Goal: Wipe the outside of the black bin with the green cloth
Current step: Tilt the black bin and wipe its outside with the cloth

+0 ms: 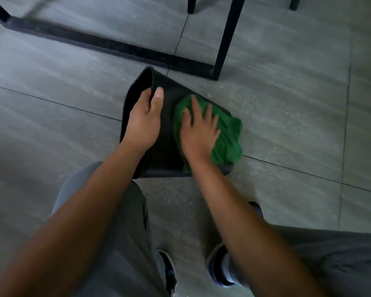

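Two bare forearms reach down over grey trousers (120, 243) and two dark shoes (217, 266) to one black bin (169, 146) tipped on the grey tiled floor (51, 125). One left hand (145, 123) grips its rim, thumb outside, while the right hand (199, 127) presses one green cloth (227, 138) flat-fingered against its outer wall. Black frame legs (225, 37) stand just beyond; no writing is legible.

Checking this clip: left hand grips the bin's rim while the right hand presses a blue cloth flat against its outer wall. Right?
Not quite: the cloth is green, not blue, as the head view shows. The left hand does grip the bin rim, and the right hand presses the cloth flat against the outer wall.
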Tool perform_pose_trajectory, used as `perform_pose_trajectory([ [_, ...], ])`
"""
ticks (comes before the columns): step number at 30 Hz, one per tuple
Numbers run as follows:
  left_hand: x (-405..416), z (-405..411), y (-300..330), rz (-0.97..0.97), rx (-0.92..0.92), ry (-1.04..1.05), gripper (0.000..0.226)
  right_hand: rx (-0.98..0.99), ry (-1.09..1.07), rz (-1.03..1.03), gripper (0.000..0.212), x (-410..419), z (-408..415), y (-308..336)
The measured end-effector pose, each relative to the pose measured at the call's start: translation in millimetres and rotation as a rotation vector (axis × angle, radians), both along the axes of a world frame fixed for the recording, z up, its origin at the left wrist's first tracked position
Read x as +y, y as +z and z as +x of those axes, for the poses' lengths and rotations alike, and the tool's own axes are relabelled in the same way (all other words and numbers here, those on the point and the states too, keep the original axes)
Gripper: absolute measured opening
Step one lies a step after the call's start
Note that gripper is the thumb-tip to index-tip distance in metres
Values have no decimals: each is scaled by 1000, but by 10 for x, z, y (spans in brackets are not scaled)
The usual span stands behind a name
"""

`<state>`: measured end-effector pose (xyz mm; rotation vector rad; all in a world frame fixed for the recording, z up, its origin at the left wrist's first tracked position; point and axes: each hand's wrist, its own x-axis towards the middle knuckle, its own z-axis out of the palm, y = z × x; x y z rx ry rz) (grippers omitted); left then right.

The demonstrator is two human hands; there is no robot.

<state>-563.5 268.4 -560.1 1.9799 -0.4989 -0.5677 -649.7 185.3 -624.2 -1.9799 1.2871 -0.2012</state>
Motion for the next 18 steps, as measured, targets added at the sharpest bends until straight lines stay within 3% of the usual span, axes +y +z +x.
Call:
perform_pose_trajectory([
  [2,-1,0,-12,-27,-2,8,45,-124,185,-156,50,323,163,225],
  [4,6,-14,-31,-41,-22,13,44,-173,220,-197,50,142,205,222],
  [7,69,-13,-31,8,-55,1,44,1,-4,40,52,-426,-28,-189],
  [10,130,27,-50,79,-21,30,60,113,-97,153,56,-278,-148,-243],
  [15,56,8,-26,23,8,46,57,-209,277,-187,52,202,370,308],
  [18,99,-76,-37,27,-33,32,57,-227,142,-225,42,-189,458,135],
])
